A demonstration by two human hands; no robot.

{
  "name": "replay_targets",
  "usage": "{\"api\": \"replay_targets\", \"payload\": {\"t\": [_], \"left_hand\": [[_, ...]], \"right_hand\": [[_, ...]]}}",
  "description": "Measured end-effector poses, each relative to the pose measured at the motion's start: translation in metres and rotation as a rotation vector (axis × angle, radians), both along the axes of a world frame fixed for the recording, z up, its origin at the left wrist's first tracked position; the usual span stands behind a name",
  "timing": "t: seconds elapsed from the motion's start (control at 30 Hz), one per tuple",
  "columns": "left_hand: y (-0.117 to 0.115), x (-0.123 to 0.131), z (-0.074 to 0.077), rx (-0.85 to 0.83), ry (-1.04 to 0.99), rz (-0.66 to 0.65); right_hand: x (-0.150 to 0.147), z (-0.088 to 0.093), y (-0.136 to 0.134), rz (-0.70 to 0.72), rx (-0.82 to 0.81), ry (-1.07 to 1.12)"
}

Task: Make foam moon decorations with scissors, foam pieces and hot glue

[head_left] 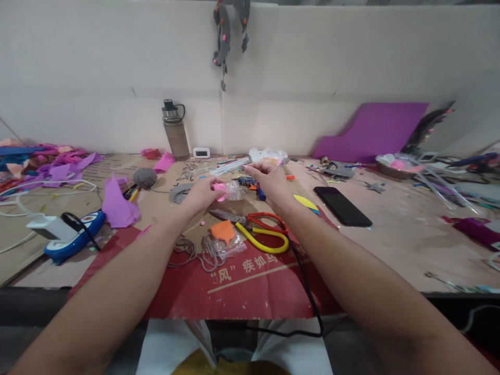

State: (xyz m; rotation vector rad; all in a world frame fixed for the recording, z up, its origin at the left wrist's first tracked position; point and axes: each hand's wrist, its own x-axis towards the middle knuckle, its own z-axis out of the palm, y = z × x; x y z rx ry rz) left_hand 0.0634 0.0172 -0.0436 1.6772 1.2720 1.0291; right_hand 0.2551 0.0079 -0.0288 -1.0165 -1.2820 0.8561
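My left hand (203, 194) is closed on a small clear plastic bag of pink clay (220, 191), its loose end sticking out to the right. My right hand (270, 183) is a short way to the right, thumb and fingertips pinched together. Whatever sits between those fingertips is too small to make out. Below the hands lie scissors (269, 245) with red and yellow handles, blades pointing left. A bag of orange clay (224, 230) is in front of them, beside loops of grey cord (211, 252). A tiny pink ball (202, 223) rests near the blades.
A bottle (175, 130) and a small white digital display (201, 152) stand by the back wall. Right of my arm lies a black phone (342, 206). To the left are grey yarn (145, 178), purple felt (119, 203) and a blue power strip (74, 239). A black cable (308, 286) crosses the red paper (175, 297).
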Motion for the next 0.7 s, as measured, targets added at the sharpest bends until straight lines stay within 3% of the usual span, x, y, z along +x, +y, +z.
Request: {"api": "replay_targets", "payload": {"t": [0.07, 0.13, 0.2, 0.3, 0.37, 0.47, 0.57, 0.7], "left_hand": [[0.0, 0.002, 0.001, 0.098, 0.116, 0.033], [-0.001, 0.005, 0.007, 0.166, 0.065, 0.069], [-0.004, 0.012, 0.016, 0.131, -0.198, 0.085], [-0.013, 0.022, 0.031, -0.173, -0.713, -0.007], [-0.018, 0.026, 0.039, -0.329, -0.91, -0.082], [-0.02, 0.024, 0.045, -0.334, -1.13, -0.06], [-0.017, 0.015, 0.048, -0.233, -1.25, -0.01], [-0.016, 0.009, 0.047, -0.166, -1.198, -0.09]], "right_hand": [[0.0, 0.001, 0.0, 0.052, -0.022, 0.016], [-0.003, 0.001, -0.002, 0.098, -0.027, 0.006], [-0.01, 0.0, -0.005, 0.105, 0.022, -0.05], [-0.026, -0.003, -0.012, 0.109, 0.198, -0.244], [-0.039, -0.007, -0.019, 0.107, 0.346, -0.401], [-0.054, -0.012, -0.03, 0.064, 0.557, -0.617], [-0.062, -0.014, -0.042, -0.006, 0.679, -0.844], [-0.063, -0.007, -0.053, -0.023, 0.694, -1.026]]}}
